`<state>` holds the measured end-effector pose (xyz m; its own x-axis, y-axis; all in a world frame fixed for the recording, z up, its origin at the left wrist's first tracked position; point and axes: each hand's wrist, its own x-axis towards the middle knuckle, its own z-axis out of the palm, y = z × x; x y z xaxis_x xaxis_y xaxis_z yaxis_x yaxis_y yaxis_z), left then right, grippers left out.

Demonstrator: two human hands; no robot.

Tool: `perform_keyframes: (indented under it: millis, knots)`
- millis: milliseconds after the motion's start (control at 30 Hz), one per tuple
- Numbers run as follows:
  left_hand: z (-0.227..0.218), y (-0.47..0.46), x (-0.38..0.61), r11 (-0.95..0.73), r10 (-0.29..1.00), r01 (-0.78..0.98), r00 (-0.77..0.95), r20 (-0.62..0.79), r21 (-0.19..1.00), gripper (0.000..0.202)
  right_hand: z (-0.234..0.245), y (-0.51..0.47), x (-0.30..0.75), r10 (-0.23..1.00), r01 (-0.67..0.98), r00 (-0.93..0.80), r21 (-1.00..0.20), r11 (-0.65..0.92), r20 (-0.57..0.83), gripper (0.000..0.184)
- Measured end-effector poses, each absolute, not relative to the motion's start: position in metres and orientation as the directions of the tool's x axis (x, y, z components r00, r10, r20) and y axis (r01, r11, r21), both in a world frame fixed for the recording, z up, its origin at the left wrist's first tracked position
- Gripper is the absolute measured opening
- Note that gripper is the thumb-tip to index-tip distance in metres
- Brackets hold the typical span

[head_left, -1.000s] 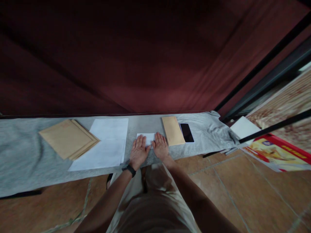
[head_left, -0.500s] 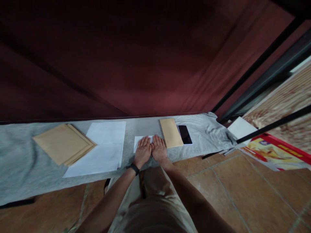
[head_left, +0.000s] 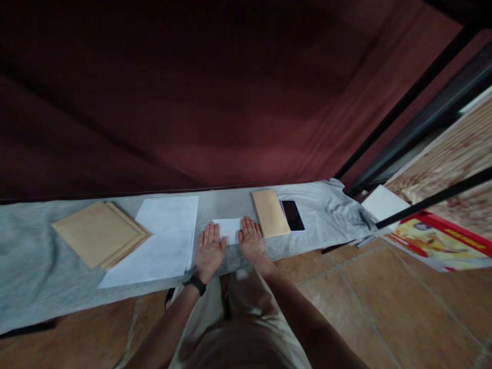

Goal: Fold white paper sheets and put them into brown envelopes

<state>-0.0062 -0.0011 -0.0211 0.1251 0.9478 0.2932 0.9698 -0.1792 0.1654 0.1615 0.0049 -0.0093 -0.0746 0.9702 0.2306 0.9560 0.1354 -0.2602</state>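
Observation:
A small folded white paper (head_left: 229, 228) lies on the grey cloth (head_left: 38, 261) in front of me. My left hand (head_left: 209, 250) rests flat and open on the cloth at the paper's left edge, a dark band on its wrist. My right hand (head_left: 251, 239) lies flat and open at the paper's right edge, fingers stretched out. Neither hand grips anything.
Left of my hands lie large white sheets (head_left: 161, 238) and a stack of brown envelopes (head_left: 98, 233). To the right sit a narrow brown envelope (head_left: 270, 212) and a dark phone (head_left: 292, 215). A dark red curtain (head_left: 215, 102) hangs behind. Tiled floor (head_left: 384, 297) is below.
My hands were pressed side by side on the folded paper. They have slid apart, the left hand moving left off the paper, so the paper's middle shows between them.

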Motion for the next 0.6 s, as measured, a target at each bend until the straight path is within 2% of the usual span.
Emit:
perform_keyframes:
  millis: [100, 300, 600]
  knots:
    - [-0.02, -0.005, -0.007, -0.154, 0.953, 0.974, 0.102, 0.284, 0.167, 0.065, -0.006, 0.004, 0.158, 0.968, 0.951, -0.082, -0.272, 0.148, 0.238, 0.053]
    - [-0.014, -0.006, -0.005, -0.13, 0.972, 0.971, 0.084, 0.221, 0.201, 0.063, -0.009, -0.002, 0.143, 0.939, 0.914, -0.231, -0.272, 0.3, 0.256, 0.048]
    - [-0.014, -0.009, -0.004, -0.132, 0.969, 0.958, 0.071, 0.236, 0.253, 0.062, -0.022, -0.011, 0.159, 0.927, 0.953, -0.115, -0.222, 0.204, 0.357, 0.053]
